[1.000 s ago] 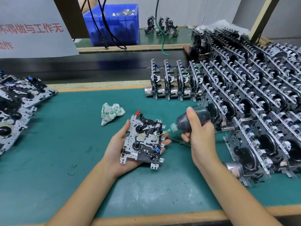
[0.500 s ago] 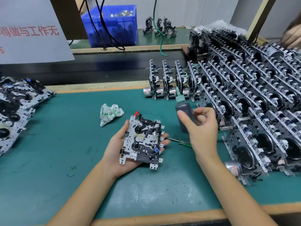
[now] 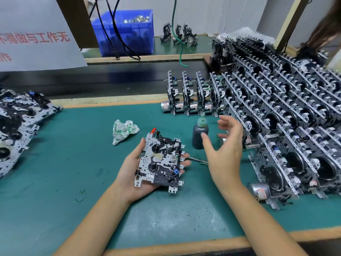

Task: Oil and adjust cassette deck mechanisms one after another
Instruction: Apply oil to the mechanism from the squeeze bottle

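My left hand [image 3: 137, 174] cradles one mechanism [image 3: 160, 160] above the desk [image 3: 55, 182], palm up, fingers curled at its edges. Perforated silver plate, black parts, a red tab on top, a blue piece at lower right. My right hand [image 3: 224, 154] is spread, holding nothing, just beside the upright oil bottle [image 3: 199, 133].

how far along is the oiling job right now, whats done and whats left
Done, it seems: a pile of mechanisms lies flat at the far left. In hand: the left hand holds one mechanism face up; the right hand is open beside the oil bottle, which stands upright on the mat. Left: the upright stacked rows on the right, far more than the pile.
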A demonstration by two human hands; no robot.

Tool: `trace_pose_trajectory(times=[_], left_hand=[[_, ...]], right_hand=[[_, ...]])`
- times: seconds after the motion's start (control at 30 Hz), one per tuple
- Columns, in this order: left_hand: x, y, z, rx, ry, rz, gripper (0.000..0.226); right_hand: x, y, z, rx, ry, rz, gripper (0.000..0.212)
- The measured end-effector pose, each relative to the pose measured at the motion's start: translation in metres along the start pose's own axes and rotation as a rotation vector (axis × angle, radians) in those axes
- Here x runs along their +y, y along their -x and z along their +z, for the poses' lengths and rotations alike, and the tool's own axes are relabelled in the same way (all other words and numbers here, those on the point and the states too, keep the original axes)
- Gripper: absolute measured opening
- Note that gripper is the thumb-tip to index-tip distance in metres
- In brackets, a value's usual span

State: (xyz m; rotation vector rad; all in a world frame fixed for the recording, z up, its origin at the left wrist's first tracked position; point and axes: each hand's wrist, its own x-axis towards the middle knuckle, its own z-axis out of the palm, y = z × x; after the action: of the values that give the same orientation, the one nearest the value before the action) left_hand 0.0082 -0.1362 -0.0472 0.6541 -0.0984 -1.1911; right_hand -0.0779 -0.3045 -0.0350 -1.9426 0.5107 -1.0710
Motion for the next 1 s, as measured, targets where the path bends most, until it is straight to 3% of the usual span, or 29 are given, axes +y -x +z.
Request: trace_pose_trajectory(times=[0.1,0.23,0.3,0.5,0.6,0.7,0.77,0.83,0.9,1.0], left_hand=[[0.000,0.000,0.000,-0.013,-0.010,-0.007,0.079],[-0.002,0.002,0.003,0.013,-0.085,-0.064,0.074],[0.000,0.003,0.005,0.063,-0.181,-0.126,0.064],[0.015,0.008,0.024,0.160,-0.647,-0.359,0.046],[0.017,0.006,0.026,0.285,-0.927,-0.286,0.047],[0.016,0.016,0.026,0.303,-0.902,-0.242,0.068],[0.013,0.022,0.024,0.456,-0.947,-0.061,0.074],[0.006,0.034,0.018,0.685,-1.264,0.205,0.073],[-0.005,0.053,0.018,0.818,-1.657,0.393,0.073],[-0.024,0.070,0.019,0.740,-1.947,0.300,0.087]], right_hand=[[-0.005,0.003,-0.011,-0.028,0.157,-0.254,0.032],[-0.006,0.009,-0.026,-0.450,0.541,-0.499,0.060],[-0.006,0.013,-0.033,-0.574,0.707,-0.573,0.069],[-0.006,0.025,-0.053,-0.668,0.764,-0.656,0.061],[-0.004,0.033,-0.056,-0.638,0.769,-0.636,0.063],[0.000,0.039,-0.056,-0.574,0.749,-0.588,0.062],[0.004,0.043,-0.055,-0.553,0.740,-0.585,0.062],[0.006,0.046,-0.053,-0.528,0.722,-0.587,0.063],[0.007,0.048,-0.049,-0.506,0.720,-0.592,0.064],[0.010,0.048,-0.045,-0.475,0.724,-0.597,0.064]])
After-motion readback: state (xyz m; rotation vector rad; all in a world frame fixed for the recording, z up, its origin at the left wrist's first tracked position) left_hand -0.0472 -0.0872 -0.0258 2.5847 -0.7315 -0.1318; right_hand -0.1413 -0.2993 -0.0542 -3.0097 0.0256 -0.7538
